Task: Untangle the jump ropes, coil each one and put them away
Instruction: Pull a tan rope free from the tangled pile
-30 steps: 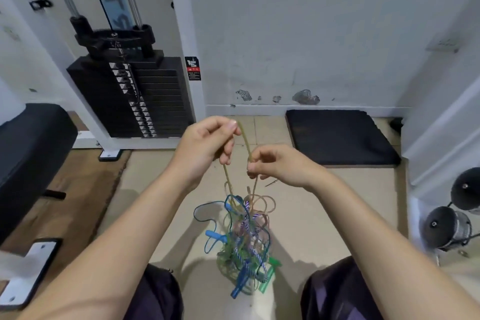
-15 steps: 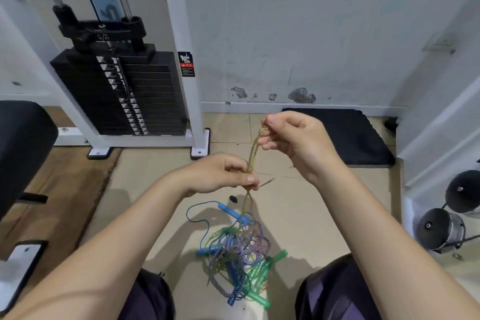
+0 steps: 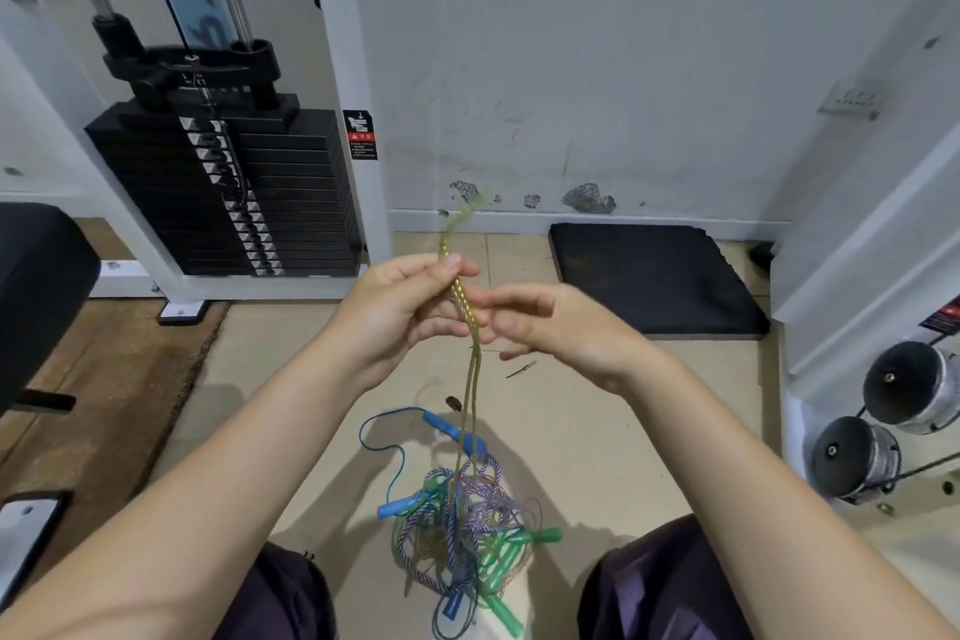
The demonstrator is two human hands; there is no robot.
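A tangle of jump ropes lies on the tiled floor between my knees: blue, green and purple-white cords with blue and green handles. A doubled yellow-green rope rises out of the pile. My left hand pinches that rope between thumb and fingers, and its blurred free end sticks up above the hand. My right hand is just right of the rope at the same height, fingers stretched toward it and touching it near the tips, with no clear grip.
A black weight stack in a white frame stands at back left. A black mat lies by the wall at right. Two dumbbell ends sit at far right, and a black bench pad at far left.
My left hand rose and took hold of the yellow-green rope higher up. My right hand came down from above, let the rope go and opened beside it. The rope end now whips upward.
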